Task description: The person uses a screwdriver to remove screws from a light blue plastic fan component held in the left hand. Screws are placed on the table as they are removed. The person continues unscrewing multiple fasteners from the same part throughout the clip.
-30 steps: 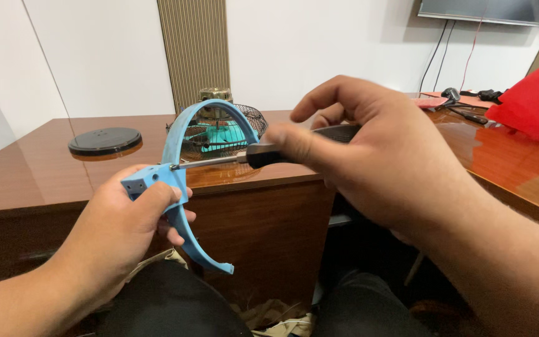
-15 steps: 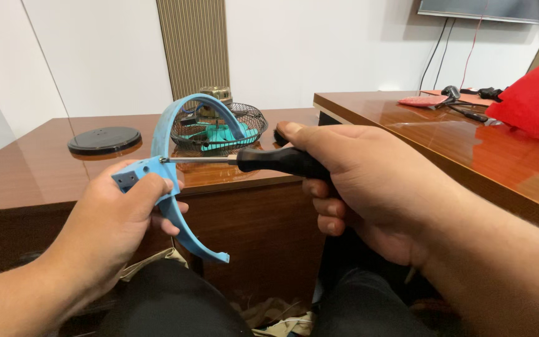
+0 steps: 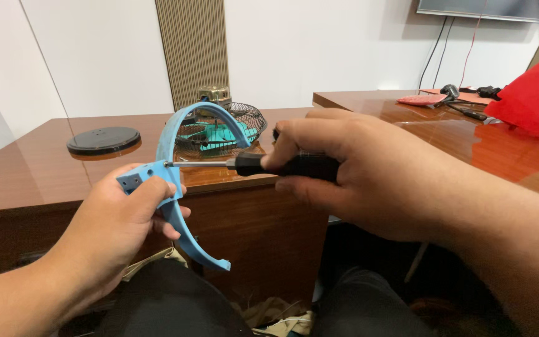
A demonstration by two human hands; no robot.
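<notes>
blue plastic fills my left hand [image 3: 116, 218]: a curved bracket [image 3: 173, 181] with a small blocky end, which i clamp between thumb and fingers so it cannot twist. its long arc rises above that hand and bends back down, and the lower tail hangs below my knuckles over my lap. my right hand [image 3: 344, 168] is wrapped tight around the black handle of a screwdriver [image 3: 244, 165], fingers curled over the top. the thin metal shaft runs level from that hand across to the left one, and its tip sits against the block, just beside my left thumb. i hold both up in front of me, clear of the desk, probably so i can press straight along the shaft.

beyond my left hand, on the brown wooden desk [image 3: 32, 181], lies a black round disc [image 3: 103, 140]. past the bracket's arc stands a black wire fan cage [image 3: 219, 131] with teal blades inside and a brass-coloured motor behind it. off beyond my right hand a second desk carries dark tools and a red cloth [image 3: 528, 93]. nothing lies between my hands and the block; the fan cage only sits behind the arc.
</notes>
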